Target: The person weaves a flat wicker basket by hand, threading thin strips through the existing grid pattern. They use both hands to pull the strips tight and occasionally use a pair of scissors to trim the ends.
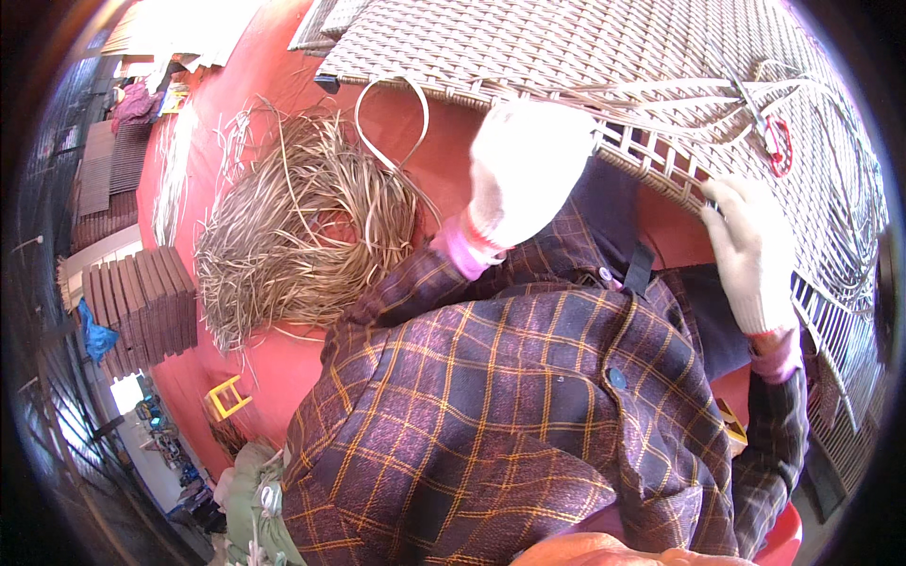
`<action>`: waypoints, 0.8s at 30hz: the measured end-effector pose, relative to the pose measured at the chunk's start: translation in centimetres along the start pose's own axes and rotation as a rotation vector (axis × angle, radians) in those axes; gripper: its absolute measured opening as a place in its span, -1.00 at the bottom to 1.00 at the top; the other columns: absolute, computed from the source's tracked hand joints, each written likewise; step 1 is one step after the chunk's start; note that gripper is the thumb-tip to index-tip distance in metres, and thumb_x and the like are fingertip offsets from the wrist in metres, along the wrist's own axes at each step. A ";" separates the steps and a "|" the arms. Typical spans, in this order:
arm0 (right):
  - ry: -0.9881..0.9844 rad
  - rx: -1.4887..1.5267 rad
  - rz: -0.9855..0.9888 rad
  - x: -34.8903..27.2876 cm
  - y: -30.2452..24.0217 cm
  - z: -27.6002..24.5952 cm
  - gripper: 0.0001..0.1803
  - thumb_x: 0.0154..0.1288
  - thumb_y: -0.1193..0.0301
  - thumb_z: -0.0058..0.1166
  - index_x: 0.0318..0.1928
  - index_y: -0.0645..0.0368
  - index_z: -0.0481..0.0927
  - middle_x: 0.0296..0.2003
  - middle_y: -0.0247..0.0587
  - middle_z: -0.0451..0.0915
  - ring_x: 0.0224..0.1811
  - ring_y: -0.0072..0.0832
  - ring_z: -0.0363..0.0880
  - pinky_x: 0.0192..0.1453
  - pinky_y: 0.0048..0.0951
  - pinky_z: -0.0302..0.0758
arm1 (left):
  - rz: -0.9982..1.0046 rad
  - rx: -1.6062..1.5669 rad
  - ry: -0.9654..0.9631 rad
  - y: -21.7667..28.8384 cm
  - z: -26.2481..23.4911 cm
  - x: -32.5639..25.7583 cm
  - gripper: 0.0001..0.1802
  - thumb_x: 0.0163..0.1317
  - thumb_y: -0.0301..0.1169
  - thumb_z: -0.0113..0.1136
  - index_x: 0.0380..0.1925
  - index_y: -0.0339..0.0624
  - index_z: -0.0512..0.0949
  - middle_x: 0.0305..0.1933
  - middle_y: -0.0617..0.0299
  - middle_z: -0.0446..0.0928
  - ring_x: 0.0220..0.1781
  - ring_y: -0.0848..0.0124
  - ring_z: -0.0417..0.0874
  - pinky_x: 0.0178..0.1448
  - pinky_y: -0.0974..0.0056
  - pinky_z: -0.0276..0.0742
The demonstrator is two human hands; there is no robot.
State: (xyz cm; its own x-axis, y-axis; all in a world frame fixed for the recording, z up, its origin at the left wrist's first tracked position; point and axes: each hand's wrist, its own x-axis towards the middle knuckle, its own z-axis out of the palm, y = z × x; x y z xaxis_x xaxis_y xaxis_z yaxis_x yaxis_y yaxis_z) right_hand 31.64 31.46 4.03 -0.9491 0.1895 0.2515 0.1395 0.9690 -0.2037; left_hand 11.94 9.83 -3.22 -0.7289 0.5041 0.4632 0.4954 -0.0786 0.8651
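A woven rattan-look panel in grey-brown strips slants across the upper right, its near edge an open ladder of gaps. My left hand, in a white glove, is curled at that edge; glare and the back of the hand hide its fingertips. Farther right, my gloved right hand pinches the panel's rim between thumb and fingers. Loose weaving strips lie over the panel between and beyond my hands. Scissors with red handles rest on the weave beyond my right hand. One strip loop arches up left of my left hand.
A big heap of loose strips lies on the red surface at my left. Beyond it stand stacked brown slatted pieces with a blue cloth. A yellow frame-like object and a green bundle sit at lower left.
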 end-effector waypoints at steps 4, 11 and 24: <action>-0.002 0.063 0.039 2.2 0.1 1.8 -0.80 0.39 0.45 0.30 -0.01 0.17 0.72 -0.07 -0.06 0.72 0.02 -0.06 0.69 0.16 -0.14 0.58 | 0.230 0.475 -0.005 -0.2 -8.3 0.2 -0.66 0.34 -0.40 0.48 0.07 -0.26 0.72 0.02 0.05 0.76 0.10 0.17 0.75 0.25 0.05 0.65; 0.122 0.206 0.068 2.5 1.1 3.7 -0.85 0.35 0.49 0.34 -0.10 0.19 0.70 -0.23 -0.05 0.69 -0.13 -0.08 0.72 0.04 -0.19 0.60 | 0.399 1.208 -0.050 -4.8 -19.7 4.9 -0.79 0.36 -0.34 0.35 -0.06 -0.13 0.74 -0.16 0.10 0.77 -0.19 0.12 0.79 -0.09 0.08 0.72; 0.208 0.246 0.060 2.1 2.6 5.3 -0.86 0.35 0.48 0.36 -0.11 0.17 0.73 -0.26 -0.07 0.70 -0.19 -0.17 0.72 -0.01 -0.25 0.60 | 0.559 1.675 -0.043 5.1 -36.8 13.6 -0.73 0.49 -0.27 0.22 0.03 -0.08 0.78 0.02 0.15 0.80 0.01 0.18 0.81 0.12 0.11 0.72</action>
State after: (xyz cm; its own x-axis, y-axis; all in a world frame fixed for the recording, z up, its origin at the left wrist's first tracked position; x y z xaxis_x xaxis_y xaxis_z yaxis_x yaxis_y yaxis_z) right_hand 28.54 33.51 -1.04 -0.8597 0.2980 0.4149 0.0969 0.8927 -0.4402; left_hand -12.85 -15.39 14.53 -0.3203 0.7499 0.5789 0.5852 0.6372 -0.5016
